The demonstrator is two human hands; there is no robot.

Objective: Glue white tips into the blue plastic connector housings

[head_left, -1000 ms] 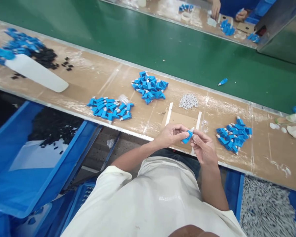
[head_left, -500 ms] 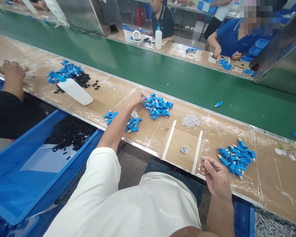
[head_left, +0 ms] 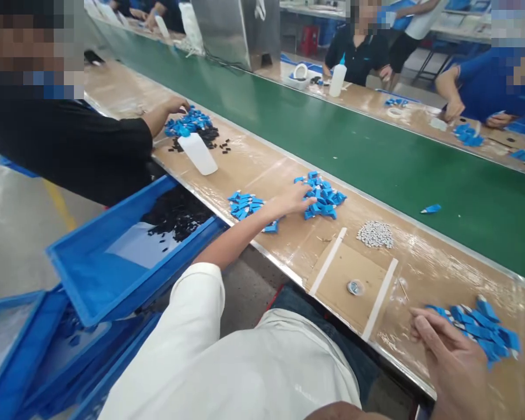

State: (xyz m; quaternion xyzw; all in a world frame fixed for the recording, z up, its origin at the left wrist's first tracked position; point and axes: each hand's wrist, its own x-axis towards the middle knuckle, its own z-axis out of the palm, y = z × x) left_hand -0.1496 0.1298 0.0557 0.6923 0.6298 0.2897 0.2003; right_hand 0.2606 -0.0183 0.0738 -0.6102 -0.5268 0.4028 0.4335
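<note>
My left hand (head_left: 294, 198) reaches to the near left side of a pile of small blue plastic parts with white tips (head_left: 326, 198). Its thumb and fingers are apart at the pile, with no part clearly gripped. My right hand (head_left: 452, 353) is over the bench beside another pile of blue parts (head_left: 485, 321). Thumb and fingertips there are pinched together; whatever they hold is too small to make out. Between the hands lies a cardboard pad (head_left: 347, 265) with two white tape strips and a small round container (head_left: 355, 287). Small grey-white pieces (head_left: 375, 234) are heaped behind it.
A green conveyor belt (head_left: 289, 125) runs behind the bench, carrying one blue part (head_left: 431, 209). More blue parts (head_left: 245, 204) lie near my left forearm. A white bottle (head_left: 198, 154) lies farther left, beside a co-worker's arm (head_left: 160, 116). Blue bins (head_left: 114, 280) stand below.
The view has swung left, showing more of the co-worker there. My left hand's fingers have spread apart at the blue pile. My right hand stays pinched.
</note>
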